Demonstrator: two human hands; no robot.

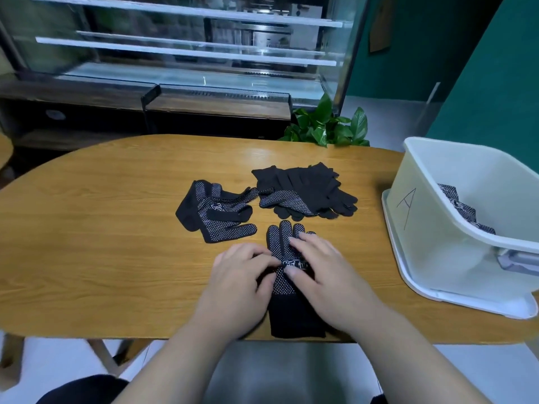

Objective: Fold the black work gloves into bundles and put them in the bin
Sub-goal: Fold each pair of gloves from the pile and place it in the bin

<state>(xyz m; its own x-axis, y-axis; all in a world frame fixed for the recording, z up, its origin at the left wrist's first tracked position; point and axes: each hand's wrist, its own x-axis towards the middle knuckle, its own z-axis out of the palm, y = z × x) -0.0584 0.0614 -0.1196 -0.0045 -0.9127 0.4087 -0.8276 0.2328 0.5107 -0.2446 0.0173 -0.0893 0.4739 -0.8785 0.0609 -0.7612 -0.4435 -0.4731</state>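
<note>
A black dotted work glove (287, 290) lies flat at the near edge of the wooden table (110, 217), fingers pointing away from me. My left hand (242, 284) pinches its left edge near the logo with curled fingers. My right hand (323, 269) rests on the glove's palm, fingers spread over the dotted fingers and thumb pressing by the logo. A loose pair of gloves (215, 212) lies beyond at centre left. A pile of several gloves (306, 192) lies behind it to the right. The white bin (437, 228), marked "A", stands at the right with bundled gloves (463, 209) inside.
A green potted plant (326, 126) stands just past the table's far edge. A glass display cabinet (186, 53) fills the background. The bin sits on a white lid or tray (478, 304) that hangs over the table's right front edge.
</note>
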